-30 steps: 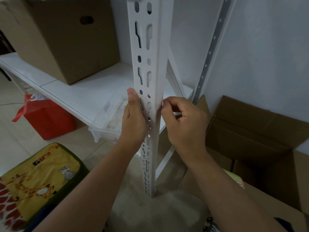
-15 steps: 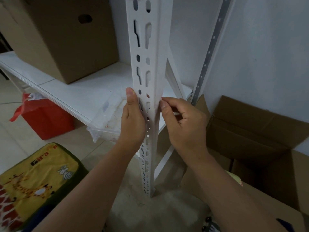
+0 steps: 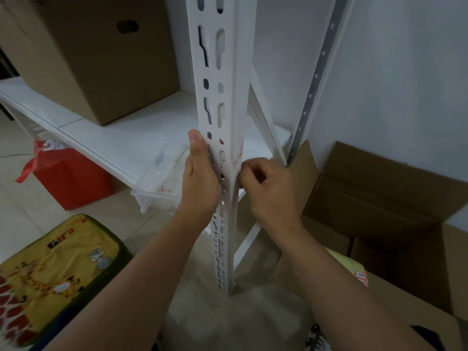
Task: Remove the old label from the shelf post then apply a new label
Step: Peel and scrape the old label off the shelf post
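A white slotted shelf post (image 3: pixel 219 79) stands upright in the middle of the view. My left hand (image 3: pixel 200 178) grips its left face, thumb pointing up along the metal. My right hand (image 3: pixel 268 188) is curled against the post's right face, fingertips pinching at the corner edge. A thin pale label (image 3: pixel 238 155) with faint red marks clings to that right face just above my right fingers. How much of the label is lifted is hidden by my fingers.
A closed cardboard box (image 3: pixel 91 54) sits on the white shelf (image 3: pixel 131 140). A clear plastic lid (image 3: pixel 162 178) juts off the shelf edge. A red bag (image 3: pixel 68 178) and a yellow cushion (image 3: pixel 53 274) lie at left. An open cardboard box (image 3: pixel 379 198) stands at right.
My right hand has slid a little lower down the post's right face and curled tighter at the corner. My left hand keeps its grip.
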